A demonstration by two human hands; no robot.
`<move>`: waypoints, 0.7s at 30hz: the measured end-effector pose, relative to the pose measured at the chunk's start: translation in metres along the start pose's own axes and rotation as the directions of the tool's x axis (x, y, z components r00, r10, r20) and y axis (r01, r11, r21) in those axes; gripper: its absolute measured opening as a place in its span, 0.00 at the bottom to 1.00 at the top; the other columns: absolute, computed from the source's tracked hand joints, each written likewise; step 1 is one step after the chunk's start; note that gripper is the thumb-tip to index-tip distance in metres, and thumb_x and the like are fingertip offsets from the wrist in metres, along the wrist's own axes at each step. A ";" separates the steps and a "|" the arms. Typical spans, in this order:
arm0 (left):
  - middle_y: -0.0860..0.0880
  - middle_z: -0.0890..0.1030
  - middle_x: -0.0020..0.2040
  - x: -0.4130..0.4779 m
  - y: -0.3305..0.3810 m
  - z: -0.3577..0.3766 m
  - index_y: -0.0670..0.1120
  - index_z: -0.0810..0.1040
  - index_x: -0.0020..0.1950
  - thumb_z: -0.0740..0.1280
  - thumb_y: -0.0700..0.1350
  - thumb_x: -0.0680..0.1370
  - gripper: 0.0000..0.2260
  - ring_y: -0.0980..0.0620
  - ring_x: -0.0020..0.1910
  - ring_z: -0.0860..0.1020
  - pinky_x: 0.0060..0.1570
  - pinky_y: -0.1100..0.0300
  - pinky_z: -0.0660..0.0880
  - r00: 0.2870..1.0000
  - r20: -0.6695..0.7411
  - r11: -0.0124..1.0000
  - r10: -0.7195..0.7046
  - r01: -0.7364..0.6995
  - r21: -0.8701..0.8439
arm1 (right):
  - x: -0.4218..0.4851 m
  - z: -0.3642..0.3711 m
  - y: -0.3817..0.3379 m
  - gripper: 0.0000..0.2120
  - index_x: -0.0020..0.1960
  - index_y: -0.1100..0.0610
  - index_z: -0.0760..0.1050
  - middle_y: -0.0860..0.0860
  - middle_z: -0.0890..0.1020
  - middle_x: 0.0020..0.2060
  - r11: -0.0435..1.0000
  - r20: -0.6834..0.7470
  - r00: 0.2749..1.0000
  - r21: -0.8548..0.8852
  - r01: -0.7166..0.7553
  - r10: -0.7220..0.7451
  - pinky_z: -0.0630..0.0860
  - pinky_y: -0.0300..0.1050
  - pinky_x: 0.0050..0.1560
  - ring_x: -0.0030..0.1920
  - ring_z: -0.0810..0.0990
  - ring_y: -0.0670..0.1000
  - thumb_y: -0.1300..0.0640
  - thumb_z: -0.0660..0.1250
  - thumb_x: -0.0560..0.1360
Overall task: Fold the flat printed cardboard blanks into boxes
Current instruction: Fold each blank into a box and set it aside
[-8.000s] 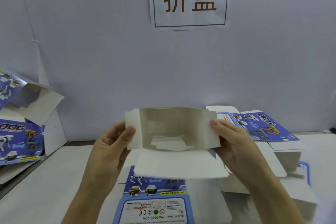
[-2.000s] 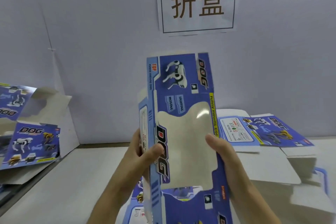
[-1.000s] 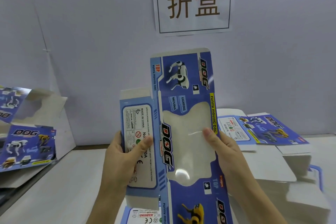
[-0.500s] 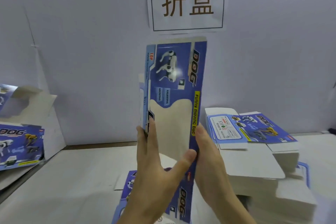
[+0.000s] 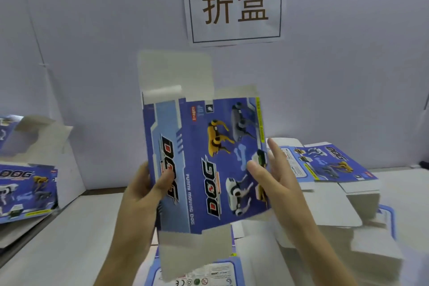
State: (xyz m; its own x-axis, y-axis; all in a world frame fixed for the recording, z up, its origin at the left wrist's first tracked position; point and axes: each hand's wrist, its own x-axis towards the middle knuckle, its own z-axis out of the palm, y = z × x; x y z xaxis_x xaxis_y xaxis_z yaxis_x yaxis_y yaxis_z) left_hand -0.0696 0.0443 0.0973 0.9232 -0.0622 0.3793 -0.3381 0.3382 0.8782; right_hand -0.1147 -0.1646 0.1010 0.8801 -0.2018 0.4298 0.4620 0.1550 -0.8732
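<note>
I hold a blue printed "DOG" cardboard blank upright in front of me, its panel with the yellow and white robot dogs facing me. Plain grey flaps stick out at its top and bottom. My left hand grips its left edge, thumb pressed on the front. My right hand is at the right edge with thumb on the front and fingers spread out straight behind the edge.
A stack of flat blanks lies on the white table at the right. More blanks lean at the left. Another blank lies on the table under my hands. A paper sign hangs on the wall.
The blank has been turned round: the window side faced me before, now the dog-picture panel does. It is spread wider, and my hands have moved apart to its two edges.
</note>
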 end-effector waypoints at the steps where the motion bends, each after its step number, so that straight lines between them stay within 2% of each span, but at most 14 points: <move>1: 0.49 0.85 0.51 -0.002 0.000 -0.001 0.54 0.80 0.57 0.66 0.47 0.72 0.14 0.50 0.46 0.85 0.35 0.56 0.81 1.000 0.019 1.000 0.010 -0.010 -0.006 | 0.000 -0.002 -0.002 0.26 0.66 0.41 0.69 0.46 0.82 0.57 0.998 0.062 0.996 0.008 -0.058 0.057 0.82 0.44 0.39 0.52 0.84 0.49 0.44 0.72 0.70; 3: 0.50 0.85 0.52 -0.007 0.005 0.010 0.54 0.77 0.61 0.63 0.47 0.73 0.17 0.53 0.48 0.84 0.36 0.62 0.80 0.995 0.097 1.000 -0.026 0.024 0.016 | -0.001 -0.003 -0.002 0.16 0.57 0.42 0.75 0.52 0.85 0.52 0.989 0.159 0.978 0.033 -0.141 0.134 0.83 0.49 0.42 0.50 0.85 0.55 0.41 0.69 0.70; 5: 0.48 0.83 0.56 -0.008 0.013 0.026 0.49 0.75 0.66 0.62 0.50 0.75 0.19 0.51 0.53 0.82 0.41 0.60 0.80 0.975 0.205 0.996 -0.089 0.084 0.032 | -0.004 0.002 0.001 0.13 0.51 0.39 0.76 0.51 0.86 0.50 0.991 0.181 0.975 0.007 -0.134 0.130 0.82 0.45 0.42 0.50 0.85 0.53 0.38 0.66 0.69; 6: 0.44 0.83 0.54 -0.015 0.017 0.027 0.42 0.77 0.64 0.66 0.52 0.74 0.21 0.49 0.51 0.82 0.42 0.58 0.78 0.948 0.304 0.996 -0.091 0.091 0.014 | -0.005 0.005 0.004 0.12 0.51 0.37 0.76 0.49 0.86 0.49 0.995 0.191 0.976 -0.017 -0.103 0.104 0.82 0.41 0.41 0.49 0.85 0.51 0.37 0.65 0.69; 7: 0.41 0.83 0.47 -0.023 0.021 0.028 0.35 0.80 0.55 0.74 0.54 0.67 0.26 0.48 0.46 0.82 0.41 0.57 0.76 0.927 0.365 0.996 -0.081 0.084 0.008 | -0.005 0.008 0.005 0.12 0.53 0.37 0.76 0.48 0.86 0.49 0.997 0.200 0.977 -0.020 -0.076 0.078 0.81 0.39 0.40 0.49 0.85 0.50 0.37 0.65 0.71; 8: 0.40 0.83 0.42 -0.026 0.025 0.029 0.34 0.83 0.47 0.81 0.56 0.55 0.31 0.48 0.41 0.83 0.40 0.55 0.76 0.918 0.388 0.997 -0.079 0.077 0.021 | -0.004 0.010 0.005 0.13 0.57 0.38 0.75 0.47 0.85 0.49 0.998 0.200 0.978 -0.014 -0.055 0.056 0.80 0.37 0.40 0.50 0.85 0.49 0.39 0.65 0.73; 9: 0.39 0.84 0.44 -0.023 0.026 0.030 0.35 0.83 0.48 0.83 0.59 0.41 0.43 0.48 0.41 0.84 0.42 0.52 0.78 0.915 0.393 0.995 -0.094 0.075 0.063 | -0.003 0.010 0.005 0.16 0.60 0.40 0.73 0.48 0.85 0.51 0.999 0.194 0.980 -0.011 -0.033 0.034 0.80 0.38 0.41 0.51 0.85 0.49 0.41 0.66 0.74; 10: 0.39 0.83 0.51 -0.019 0.028 0.031 0.37 0.78 0.58 0.78 0.68 0.35 0.57 0.46 0.47 0.84 0.47 0.49 0.80 0.930 0.337 0.987 -0.146 0.112 0.119 | -0.002 0.008 0.005 0.21 0.63 0.42 0.72 0.48 0.84 0.53 1.000 0.184 0.983 0.000 -0.015 0.015 0.81 0.41 0.44 0.53 0.84 0.50 0.42 0.68 0.72; 11: 0.41 0.82 0.57 -0.019 0.024 0.027 0.42 0.72 0.65 0.76 0.71 0.34 0.64 0.44 0.52 0.83 0.50 0.47 0.80 0.934 0.317 0.980 -0.162 0.116 0.160 | -0.001 0.005 0.004 0.26 0.66 0.43 0.71 0.48 0.83 0.57 1.000 0.180 0.984 0.014 -0.003 0.001 0.81 0.46 0.49 0.56 0.83 0.51 0.42 0.71 0.69; 13: 0.48 0.83 0.57 -0.019 0.018 0.017 0.52 0.69 0.66 0.78 0.70 0.40 0.56 0.46 0.54 0.83 0.45 0.51 0.82 0.934 0.338 0.981 -0.114 0.052 0.189 | 0.001 -0.003 0.002 0.30 0.66 0.42 0.71 0.49 0.81 0.59 1.000 0.223 0.975 0.014 0.016 -0.018 0.80 0.53 0.53 0.59 0.81 0.54 0.43 0.72 0.65; 15: 0.52 0.83 0.55 -0.015 0.012 0.011 0.60 0.72 0.60 0.80 0.60 0.49 0.40 0.49 0.52 0.83 0.42 0.57 0.81 0.954 0.297 0.976 -0.048 -0.019 0.217 | 0.002 -0.010 0.003 0.23 0.59 0.44 0.77 0.52 0.84 0.52 0.999 0.282 0.958 0.036 0.036 -0.044 0.81 0.48 0.46 0.53 0.84 0.54 0.49 0.70 0.65; 16: 0.53 0.83 0.55 -0.012 0.010 0.008 0.63 0.73 0.59 0.79 0.56 0.53 0.35 0.49 0.53 0.83 0.44 0.57 0.81 0.953 0.301 0.971 -0.033 -0.040 0.235 | 0.002 -0.012 0.003 0.20 0.56 0.45 0.79 0.51 0.85 0.47 0.998 0.295 0.953 0.037 0.055 -0.064 0.80 0.44 0.42 0.48 0.84 0.52 0.52 0.69 0.63; 18: 0.54 0.81 0.59 -0.011 0.007 0.003 0.69 0.69 0.62 0.78 0.51 0.58 0.36 0.50 0.57 0.81 0.53 0.53 0.78 0.929 0.368 0.958 -0.044 -0.066 0.280 | 0.000 -0.014 0.005 0.19 0.50 0.43 0.81 0.46 0.85 0.41 0.996 0.295 0.952 -0.013 0.089 -0.081 0.78 0.38 0.40 0.42 0.83 0.45 0.54 0.67 0.60; 21: 0.62 0.75 0.66 -0.013 0.006 -0.003 0.72 0.60 0.70 0.78 0.51 0.60 0.45 0.55 0.65 0.75 0.61 0.52 0.74 0.896 0.433 0.934 -0.100 -0.065 0.351 | 0.000 -0.016 0.005 0.19 0.50 0.45 0.81 0.48 0.84 0.42 0.994 0.303 0.947 -0.009 0.110 -0.103 0.77 0.45 0.46 0.45 0.81 0.50 0.54 0.69 0.59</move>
State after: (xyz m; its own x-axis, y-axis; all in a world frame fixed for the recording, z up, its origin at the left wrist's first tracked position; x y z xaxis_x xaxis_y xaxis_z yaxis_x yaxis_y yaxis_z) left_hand -0.0828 0.0501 0.0971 0.7818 -0.4962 0.3776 -0.4400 -0.0098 0.8980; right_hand -0.1142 -0.1795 0.0925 0.8196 0.0859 0.5664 0.5554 0.1231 -0.8224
